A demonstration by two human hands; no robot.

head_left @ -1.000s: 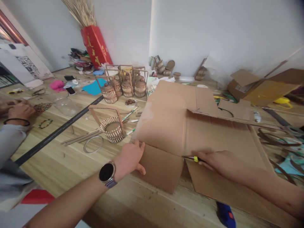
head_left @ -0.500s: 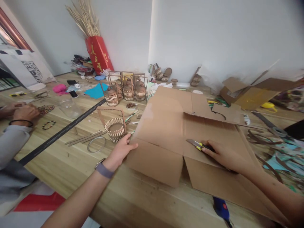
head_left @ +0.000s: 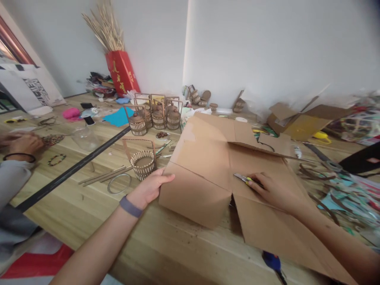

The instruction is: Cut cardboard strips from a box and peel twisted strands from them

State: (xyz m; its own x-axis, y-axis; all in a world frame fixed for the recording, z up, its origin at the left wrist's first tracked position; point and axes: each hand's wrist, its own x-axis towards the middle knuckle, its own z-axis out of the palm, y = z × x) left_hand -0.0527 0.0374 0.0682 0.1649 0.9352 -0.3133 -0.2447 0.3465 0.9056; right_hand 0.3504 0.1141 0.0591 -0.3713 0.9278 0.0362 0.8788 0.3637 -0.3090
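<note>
A large opened cardboard box (head_left: 204,158) lies spread before me, its front flaps hanging toward the table edge. My left hand (head_left: 152,184) grips the box's left edge, thumb on top and fingers hidden beneath. In my right hand (head_left: 267,190) is a utility knife (head_left: 244,179) with a yellow and black handle; its blade points left over the cardboard, and the hand rests on the panel. Just beyond my left hand stands a small woven basket (head_left: 143,163) with a tall square handle. A metal ring (head_left: 119,183) and thin wooden strips (head_left: 101,174) lie left of it.
Several lidded baskets (head_left: 158,116) stand behind. A co-worker's hands (head_left: 25,144) handle beads at the left, near a clear jar (head_left: 85,138). A black strip (head_left: 74,170) crosses the table. Brown and teal scraps (head_left: 335,200) lie right; a blue tool (head_left: 271,261) sits under the front flap.
My left hand has lifted the cardboard's left side slightly, and its front flaps tilt more. The knife stays in my right hand, almost in the same place. The view has shifted a little.
</note>
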